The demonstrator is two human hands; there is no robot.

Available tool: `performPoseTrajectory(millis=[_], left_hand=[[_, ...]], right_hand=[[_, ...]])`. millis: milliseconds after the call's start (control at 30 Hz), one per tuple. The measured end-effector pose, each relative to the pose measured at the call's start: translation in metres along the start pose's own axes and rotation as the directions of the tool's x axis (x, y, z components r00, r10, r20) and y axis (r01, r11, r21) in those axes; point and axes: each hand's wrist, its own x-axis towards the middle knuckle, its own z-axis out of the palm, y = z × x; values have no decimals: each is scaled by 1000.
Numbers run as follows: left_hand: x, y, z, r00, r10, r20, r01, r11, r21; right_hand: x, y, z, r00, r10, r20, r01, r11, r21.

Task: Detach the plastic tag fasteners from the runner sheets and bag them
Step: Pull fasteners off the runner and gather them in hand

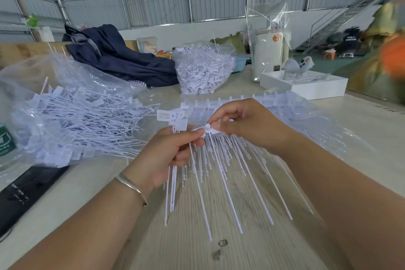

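Left hand (173, 151) grips a bundle of detached fasteners (172, 186), stems pointing to 6 o'clock. Right hand (245, 125), at 2 o'clock from it, pinches one fastener head (208, 129) on the runner sheet (241, 103). Filled bag (65, 112) lies at 9 o'clock.

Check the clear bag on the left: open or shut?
Open: the clear bag gapes, and loose fasteners spill from its mouth onto the table.
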Motion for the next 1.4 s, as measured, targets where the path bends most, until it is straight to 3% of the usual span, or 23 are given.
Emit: performPoseTrajectory(millis=[433, 733, 900, 1000, 1100, 1267, 1400], left_hand=[[-1, 7, 1, 999, 49, -5, -48, 992, 118], [-4, 5, 0, 990, -40, 133, 3, 964, 267], [3, 0, -8, 998, 25, -66, 3, 918, 397], [4, 0, -12, 992, 31, -125, 8, 953, 302], [5, 0, -7, 996, 15, -89, 6, 972, 234], [4, -2, -3, 995, -7, -97, 22, 988, 153], [1, 0, -2, 999, -30, -44, 33, 997, 71]], right_hand=[[-1, -3, -4, 999, 31, 41, -34, 997, 72], [-4, -8, -11, 964, 119, 239, -130, 991, 32], [-2, -8, -19, 976, 133, 173, -147, 987, 69], [0, -4, -22, 992, 114, 53, -119, 985, 122], [2, -2, -16, 993, 117, -18, -112, 981, 158], [3, -5, -9, 990, 129, -58, -115, 973, 200], [1, -4, -2, 992, 117, -46, -112, 989, 92]])
